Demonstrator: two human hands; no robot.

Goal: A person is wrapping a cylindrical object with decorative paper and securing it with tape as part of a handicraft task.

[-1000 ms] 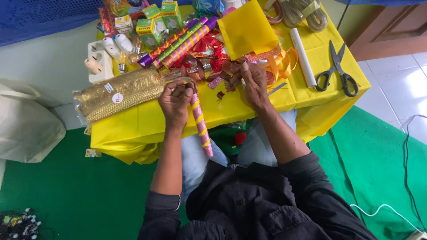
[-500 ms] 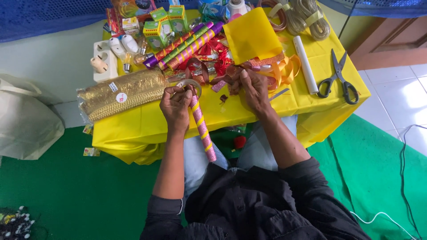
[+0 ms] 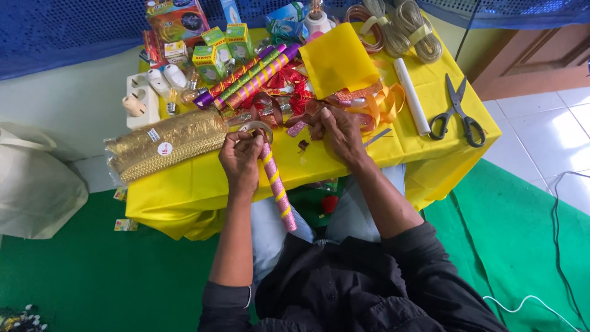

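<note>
My left hand (image 3: 241,158) grips the top end of a pink glitter stick wound with a yellow stripe (image 3: 276,185), which slants down over the table edge toward my lap. A clear tape roll (image 3: 258,128) sits just above its fingers. My right hand (image 3: 337,132) pinches brown and pink ribbon (image 3: 296,128) in a tangle of red and orange ribbons (image 3: 375,101) at the middle of the yellow table (image 3: 203,175).
A gold mesh bundle (image 3: 166,142) lies left of my left hand. Wrapped sticks (image 3: 249,67), small boxes (image 3: 209,52), a yellow sheet (image 3: 337,58), a white roll (image 3: 410,95) and scissors (image 3: 455,114) lie further back and right. Green floor mat (image 3: 510,233) surrounds the table.
Both hands stay at the same work; the right hand has shifted slightly left into the ribbons, and the view has drifted a little.
</note>
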